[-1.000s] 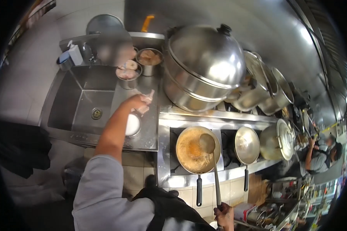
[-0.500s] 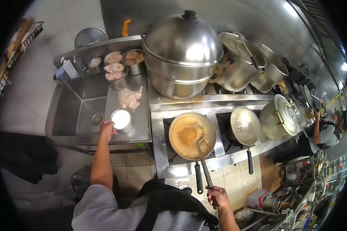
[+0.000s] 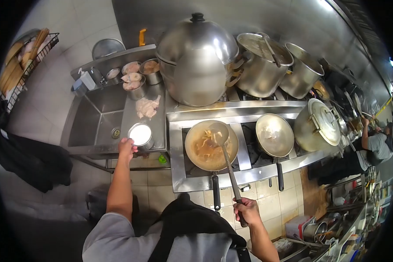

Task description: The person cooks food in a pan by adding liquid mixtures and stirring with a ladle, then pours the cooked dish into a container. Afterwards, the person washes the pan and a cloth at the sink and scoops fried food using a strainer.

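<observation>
Ladle [image 3: 230, 167]: its bowl is in the pan [image 3: 187, 150]; sauce [image 3: 205, 150] could splash if I push hard.
Cup [image 3: 146, 144]: on the counter [image 3: 160, 126]; my bump could tip it (it looks quite full).
Left hand [image 3: 127, 148]: arm stretched, fingers curled by the cup; can't tell if gripping.
Right hand [image 3: 247, 210]: low, closed round the ladle.

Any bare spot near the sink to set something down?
Sink basin looks bare. On the steel counter, a narrow strip free between basin and raw chicken, behind the white-filled pot. Crowded: the counter's back, with meat containers, and the stove's rear, with steamer and stockpots.
</observation>
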`<state>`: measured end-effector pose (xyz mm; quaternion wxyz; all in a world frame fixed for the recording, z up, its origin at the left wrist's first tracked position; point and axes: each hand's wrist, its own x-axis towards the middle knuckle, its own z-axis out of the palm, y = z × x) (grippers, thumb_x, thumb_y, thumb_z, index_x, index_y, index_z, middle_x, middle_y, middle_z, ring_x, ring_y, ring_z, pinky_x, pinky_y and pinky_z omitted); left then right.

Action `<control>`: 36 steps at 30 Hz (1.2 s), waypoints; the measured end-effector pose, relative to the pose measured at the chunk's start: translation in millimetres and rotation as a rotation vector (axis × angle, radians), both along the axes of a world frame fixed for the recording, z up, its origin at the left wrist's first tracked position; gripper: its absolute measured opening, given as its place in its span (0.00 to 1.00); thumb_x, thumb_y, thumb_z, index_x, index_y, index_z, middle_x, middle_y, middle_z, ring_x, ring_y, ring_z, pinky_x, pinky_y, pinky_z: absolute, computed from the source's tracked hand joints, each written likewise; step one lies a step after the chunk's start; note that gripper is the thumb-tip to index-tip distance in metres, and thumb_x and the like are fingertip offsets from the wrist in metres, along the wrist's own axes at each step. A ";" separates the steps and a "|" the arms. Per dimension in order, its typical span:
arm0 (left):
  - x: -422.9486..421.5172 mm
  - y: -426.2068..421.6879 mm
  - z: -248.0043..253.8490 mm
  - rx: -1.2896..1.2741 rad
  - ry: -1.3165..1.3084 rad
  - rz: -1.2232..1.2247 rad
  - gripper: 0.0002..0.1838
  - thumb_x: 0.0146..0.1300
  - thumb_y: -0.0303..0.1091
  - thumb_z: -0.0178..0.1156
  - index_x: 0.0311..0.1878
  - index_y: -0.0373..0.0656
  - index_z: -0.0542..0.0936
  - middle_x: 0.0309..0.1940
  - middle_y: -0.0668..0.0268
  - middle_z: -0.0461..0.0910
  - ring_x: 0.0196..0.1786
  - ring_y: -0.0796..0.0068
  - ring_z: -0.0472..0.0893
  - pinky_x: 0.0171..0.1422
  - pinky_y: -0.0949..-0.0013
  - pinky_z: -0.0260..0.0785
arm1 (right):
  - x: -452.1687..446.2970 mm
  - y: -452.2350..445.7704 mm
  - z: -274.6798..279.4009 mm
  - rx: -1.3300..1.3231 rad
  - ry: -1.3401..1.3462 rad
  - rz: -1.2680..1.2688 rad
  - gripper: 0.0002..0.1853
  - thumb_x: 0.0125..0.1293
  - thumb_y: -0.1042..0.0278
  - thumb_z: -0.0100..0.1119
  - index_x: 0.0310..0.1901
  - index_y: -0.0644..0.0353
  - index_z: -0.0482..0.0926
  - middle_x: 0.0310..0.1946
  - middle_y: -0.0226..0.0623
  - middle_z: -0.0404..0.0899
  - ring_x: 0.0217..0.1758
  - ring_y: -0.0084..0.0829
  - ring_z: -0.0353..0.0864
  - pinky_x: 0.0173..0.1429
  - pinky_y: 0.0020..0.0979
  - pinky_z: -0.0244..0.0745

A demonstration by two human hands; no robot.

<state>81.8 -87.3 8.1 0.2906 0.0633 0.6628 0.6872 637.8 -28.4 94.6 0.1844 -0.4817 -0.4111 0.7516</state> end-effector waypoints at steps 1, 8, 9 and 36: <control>7.9 0.6 7.0 0.022 -0.001 -0.012 0.06 0.51 0.26 0.55 0.32 0.41 0.69 0.21 0.66 0.70 0.17 0.74 0.72 0.16 0.71 0.66 | -0.2 2.2 3.0 0.042 -0.015 0.009 0.08 0.57 0.79 0.54 0.39 0.70 0.74 0.18 0.35 0.74 0.11 0.24 0.70 0.15 0.24 0.65; 60.5 23.7 56.5 0.071 -0.014 -0.070 0.09 0.51 0.26 0.55 0.37 0.39 0.70 0.21 0.66 0.70 0.17 0.74 0.72 0.16 0.72 0.66 | 19.3 11.7 -32.9 0.596 -0.532 0.252 0.08 0.53 0.71 0.59 0.31 0.67 0.73 0.17 0.43 0.75 0.15 0.35 0.75 0.23 0.36 0.71; 68.4 29.3 62.6 0.079 -0.023 -0.072 0.10 0.50 0.26 0.55 0.38 0.38 0.70 0.22 0.65 0.70 0.17 0.74 0.72 0.16 0.71 0.66 | 19.5 10.4 -34.2 0.598 -0.530 0.254 0.08 0.53 0.71 0.59 0.31 0.67 0.73 0.17 0.43 0.75 0.15 0.35 0.75 0.23 0.36 0.71; 166.3 146.9 73.8 -0.046 0.160 -0.365 0.06 0.51 0.23 0.54 0.31 0.38 0.66 0.23 0.62 0.72 0.16 0.71 0.74 0.13 0.70 0.64 | 14.5 -5.4 -35.5 1.017 -0.680 0.325 0.05 0.57 0.73 0.57 0.30 0.65 0.73 0.17 0.35 0.75 0.13 0.25 0.74 0.18 0.28 0.68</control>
